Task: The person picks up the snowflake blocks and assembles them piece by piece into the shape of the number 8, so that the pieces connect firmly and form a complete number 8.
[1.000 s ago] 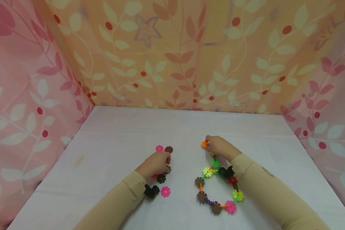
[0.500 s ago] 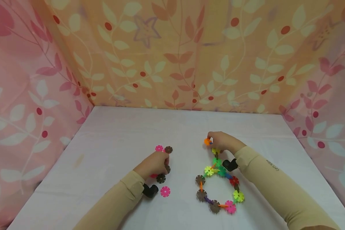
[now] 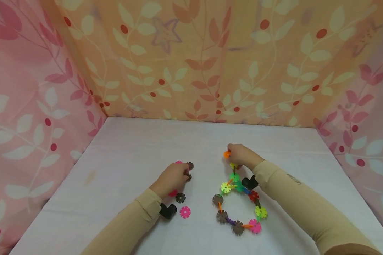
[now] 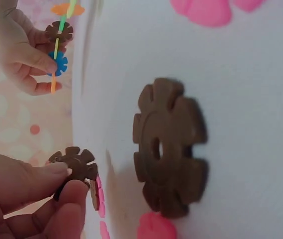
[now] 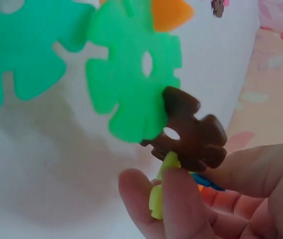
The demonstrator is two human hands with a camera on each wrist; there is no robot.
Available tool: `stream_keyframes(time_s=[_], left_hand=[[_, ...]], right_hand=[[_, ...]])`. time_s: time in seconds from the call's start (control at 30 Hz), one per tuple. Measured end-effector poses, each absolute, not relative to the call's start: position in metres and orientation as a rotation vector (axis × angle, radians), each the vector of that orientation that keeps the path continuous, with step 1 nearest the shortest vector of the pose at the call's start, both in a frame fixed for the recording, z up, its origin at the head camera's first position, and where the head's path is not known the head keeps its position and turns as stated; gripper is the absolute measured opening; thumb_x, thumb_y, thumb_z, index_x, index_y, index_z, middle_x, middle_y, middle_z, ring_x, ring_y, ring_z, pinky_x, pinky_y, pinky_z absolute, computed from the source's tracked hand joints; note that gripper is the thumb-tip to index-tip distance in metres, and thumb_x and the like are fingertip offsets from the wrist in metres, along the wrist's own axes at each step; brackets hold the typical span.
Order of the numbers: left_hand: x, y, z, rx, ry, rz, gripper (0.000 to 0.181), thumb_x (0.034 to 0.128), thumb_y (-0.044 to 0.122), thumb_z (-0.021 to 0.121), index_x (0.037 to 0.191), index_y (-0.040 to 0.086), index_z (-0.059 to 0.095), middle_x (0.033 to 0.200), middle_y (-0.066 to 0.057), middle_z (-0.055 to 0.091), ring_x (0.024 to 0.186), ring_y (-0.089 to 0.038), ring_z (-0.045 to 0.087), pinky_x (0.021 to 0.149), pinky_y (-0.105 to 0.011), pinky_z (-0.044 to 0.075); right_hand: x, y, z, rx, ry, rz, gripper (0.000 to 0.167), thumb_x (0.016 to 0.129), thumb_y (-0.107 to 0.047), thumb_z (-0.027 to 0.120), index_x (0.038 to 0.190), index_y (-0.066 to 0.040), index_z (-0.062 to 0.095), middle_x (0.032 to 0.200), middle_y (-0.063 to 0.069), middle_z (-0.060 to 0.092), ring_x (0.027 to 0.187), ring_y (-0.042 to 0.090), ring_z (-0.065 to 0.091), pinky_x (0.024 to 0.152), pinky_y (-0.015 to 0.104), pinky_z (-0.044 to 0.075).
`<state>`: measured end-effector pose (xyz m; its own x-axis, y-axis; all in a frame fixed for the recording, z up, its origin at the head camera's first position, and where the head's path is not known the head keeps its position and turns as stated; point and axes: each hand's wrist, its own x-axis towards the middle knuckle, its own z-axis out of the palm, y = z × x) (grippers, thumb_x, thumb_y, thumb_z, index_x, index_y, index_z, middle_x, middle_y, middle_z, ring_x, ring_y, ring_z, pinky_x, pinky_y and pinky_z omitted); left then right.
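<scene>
The left hand (image 3: 170, 180) pinches a brown disc (image 4: 84, 163) near loose discs (image 3: 185, 212) on the tabletop (image 3: 140, 140); the right hand (image 3: 243, 156) pinches the far end of a colourful chain (image 3: 239, 186).

Left hand (image 3: 171, 179) pinches; right hand (image 3: 244, 156), farther forward, apparently pinches too.

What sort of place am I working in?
Likely an indoor tabletop booth: leaf-patterned orange and pink fabric walls around three sides of a white table, plus a multicoloured chain of notched plastic discs.

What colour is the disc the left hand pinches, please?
Brown disc, clearest in the left wrist view.
</scene>
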<state>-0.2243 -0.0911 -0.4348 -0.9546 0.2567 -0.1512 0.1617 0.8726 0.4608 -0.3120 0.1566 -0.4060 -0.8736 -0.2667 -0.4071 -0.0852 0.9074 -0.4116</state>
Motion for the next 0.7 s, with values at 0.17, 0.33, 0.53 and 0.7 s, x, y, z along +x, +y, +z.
stream_keyframes(time_s=[0.17, 0.33, 0.53, 0.7], left_hand=[[-0.228, -0.093, -0.435, 0.333, 2.896, 0.706, 0.011, 0.0842, 0.013, 0.064, 0.077, 0.016, 0.056, 0.068, 0.005, 0.054, 0.067, -0.013, 0.049, 0.059, -0.025, 0.042], [-0.231, -0.089, -0.436, 0.327, 2.841, 0.912, 0.006, 0.0852, 0.013, 0.062, 0.08, 0.015, 0.06, 0.069, 0.005, 0.056, 0.065, -0.011, 0.051, 0.058, -0.024, 0.043], [-0.241, -0.076, -0.438, 0.053, 2.418, 1.546, 0.005, 0.0874, 0.009, 0.06, 0.087, 0.004, 0.06, 0.076, -0.005, 0.065, 0.067, -0.014, 0.065, 0.064, -0.029, 0.054], [-0.248, -0.068, -0.442, -0.097, 2.209, 1.836, 0.008, 0.0851, 0.003, 0.061, 0.088, -0.003, 0.058, 0.084, -0.012, 0.067, 0.071, -0.015, 0.067, 0.069, -0.03, 0.054]], right_hand=[[-0.313, 0.155, -0.405, -0.278, 2.617, -0.517, 0.024, 0.087, -0.004, 0.052, 0.11, 0.001, 0.049, 0.099, 0.017, 0.056, 0.058, 0.021, 0.056, 0.049, 0.029, 0.051], [-0.309, 0.155, -0.406, -0.518, 2.615, -0.464, 0.029, 0.087, -0.013, 0.061, 0.113, -0.007, 0.052, 0.094, 0.01, 0.058, 0.064, 0.02, 0.052, 0.055, 0.028, 0.047], [-0.302, 0.148, -0.406, -0.867, 2.608, -0.545, 0.025, 0.084, -0.013, 0.064, 0.108, -0.013, 0.056, 0.084, 0.001, 0.058, 0.074, 0.017, 0.052, 0.071, 0.032, 0.046], [-0.297, 0.137, -0.41, -1.037, 2.595, -0.618, 0.021, 0.081, -0.013, 0.068, 0.099, -0.013, 0.059, 0.086, -0.003, 0.059, 0.08, 0.019, 0.056, 0.075, 0.03, 0.047]])
